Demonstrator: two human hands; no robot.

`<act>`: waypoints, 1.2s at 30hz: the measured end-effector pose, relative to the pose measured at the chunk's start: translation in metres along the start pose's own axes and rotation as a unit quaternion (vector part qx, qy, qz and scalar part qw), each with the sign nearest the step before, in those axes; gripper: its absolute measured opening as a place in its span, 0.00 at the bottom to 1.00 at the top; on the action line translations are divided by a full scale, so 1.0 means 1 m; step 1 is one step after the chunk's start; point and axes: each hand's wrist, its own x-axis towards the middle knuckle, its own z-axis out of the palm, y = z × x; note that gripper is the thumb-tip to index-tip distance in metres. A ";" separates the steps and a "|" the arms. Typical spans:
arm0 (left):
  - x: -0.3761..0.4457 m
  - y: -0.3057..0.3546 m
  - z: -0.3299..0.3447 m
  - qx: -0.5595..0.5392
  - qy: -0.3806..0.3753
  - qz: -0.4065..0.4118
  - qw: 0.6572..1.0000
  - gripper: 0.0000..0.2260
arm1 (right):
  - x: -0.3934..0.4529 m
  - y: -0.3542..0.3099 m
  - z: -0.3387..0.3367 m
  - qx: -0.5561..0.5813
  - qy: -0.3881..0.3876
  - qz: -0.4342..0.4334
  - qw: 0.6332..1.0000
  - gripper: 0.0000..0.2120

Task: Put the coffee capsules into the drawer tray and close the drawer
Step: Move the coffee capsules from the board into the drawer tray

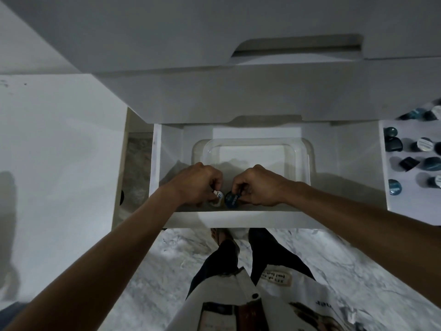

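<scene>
A white drawer (238,217) stands pulled out below me, with a clear plastic tray (303,154) lying inside it. My left hand (198,183) pinches a white-lidded coffee capsule (218,195) low over the tray's near edge. Beside it, my right hand (257,185) pinches a dark blue capsule (231,199). The two capsules nearly touch. I cannot tell whether they rest on the tray floor.
Several more dark and blue capsules (420,149) lie on a white surface at the right, beside the drawer. White cabinet fronts rise behind the drawer. A marble floor and my legs (238,266) are below its front edge.
</scene>
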 end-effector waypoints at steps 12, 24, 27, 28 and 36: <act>-0.022 0.018 -0.026 -0.093 0.181 0.030 0.979 0.23 | -0.042 -0.026 -0.014 0.203 0.295 0.083 0.930 0.27; -0.020 0.137 -0.026 -0.133 0.229 0.077 0.961 0.19 | -0.156 -0.022 -0.038 0.254 0.441 0.087 0.856 0.22; -0.007 0.191 -0.019 -0.134 0.247 0.104 0.954 0.16 | -0.208 0.004 -0.054 0.221 0.474 0.085 0.848 0.18; -0.002 0.210 -0.016 -0.139 0.257 0.110 0.950 0.16 | -0.225 0.015 -0.061 0.221 0.482 0.086 0.843 0.16; 0.075 0.382 0.061 -0.168 0.330 0.159 0.915 0.11 | -0.366 0.148 -0.104 0.154 0.551 0.149 0.806 0.11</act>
